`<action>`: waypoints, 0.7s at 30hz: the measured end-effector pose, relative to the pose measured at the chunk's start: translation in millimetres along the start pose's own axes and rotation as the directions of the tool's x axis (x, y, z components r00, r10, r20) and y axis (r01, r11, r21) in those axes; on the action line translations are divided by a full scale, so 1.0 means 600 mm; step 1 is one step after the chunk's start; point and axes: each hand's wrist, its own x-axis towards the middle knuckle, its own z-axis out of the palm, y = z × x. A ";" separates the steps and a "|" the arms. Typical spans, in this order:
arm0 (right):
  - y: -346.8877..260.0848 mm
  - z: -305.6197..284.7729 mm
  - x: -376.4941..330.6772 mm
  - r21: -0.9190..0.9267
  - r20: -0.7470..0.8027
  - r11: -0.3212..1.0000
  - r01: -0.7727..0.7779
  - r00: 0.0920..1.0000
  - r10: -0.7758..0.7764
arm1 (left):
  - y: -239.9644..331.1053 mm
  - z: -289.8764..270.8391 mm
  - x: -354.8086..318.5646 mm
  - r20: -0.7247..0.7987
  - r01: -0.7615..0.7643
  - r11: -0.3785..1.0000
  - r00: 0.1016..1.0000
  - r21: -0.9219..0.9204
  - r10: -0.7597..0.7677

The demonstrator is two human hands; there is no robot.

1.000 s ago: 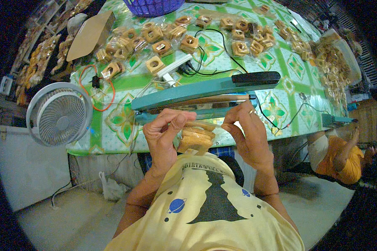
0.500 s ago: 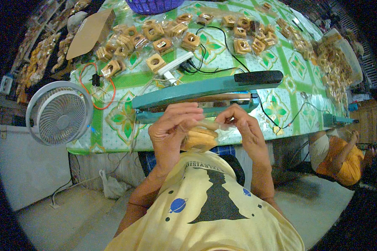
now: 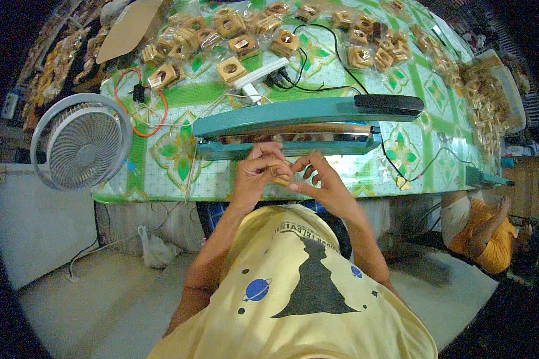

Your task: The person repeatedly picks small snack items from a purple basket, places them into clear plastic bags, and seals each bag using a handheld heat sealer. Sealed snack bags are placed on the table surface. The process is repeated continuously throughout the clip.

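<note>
My left hand (image 3: 260, 170) and my right hand (image 3: 318, 182) meet at the near table edge, both with bent fingers. Between them is a bagged wooden piece (image 3: 279, 180), light tan and mostly hidden by my fingers. My left thumb and forefinger pinch at its top; my right thumb and fingertips close in on its right side, the clear plastic hardly visible. Just beyond my fingers lies a teal bag sealer (image 3: 281, 119), its black-handled arm raised slightly above its base.
Bagged wooden pieces with round holes (image 3: 230, 70) cover the far table. Behind the sealer lies a white power strip (image 3: 260, 73) with black cables. A grey fan (image 3: 85, 149) stands at left, cardboard (image 3: 129, 33) behind it. Another person in orange (image 3: 485, 236) sits at right.
Both hands have moved closer together and a little away from me, toward the sealer. The bagged piece, plainly visible before, is now mostly covered by my fingers. The view has shifted slightly.
</note>
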 end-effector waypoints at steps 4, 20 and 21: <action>0.029 0.016 -0.010 -0.058 -0.087 0.998 -0.030 0.996 0.025 | -0.031 0.007 -0.002 0.021 -0.037 0.999 0.999 -0.025 0.038; 0.019 0.051 -0.002 0.051 -0.225 0.999 -0.008 0.974 0.020 | 0.056 0.001 -0.004 -0.043 0.102 0.856 0.995 0.507 -0.094; 0.014 0.050 -0.004 0.136 -0.207 0.990 -0.029 0.977 0.057 | 0.054 -0.002 -0.001 -0.031 0.101 0.887 0.995 0.451 -0.098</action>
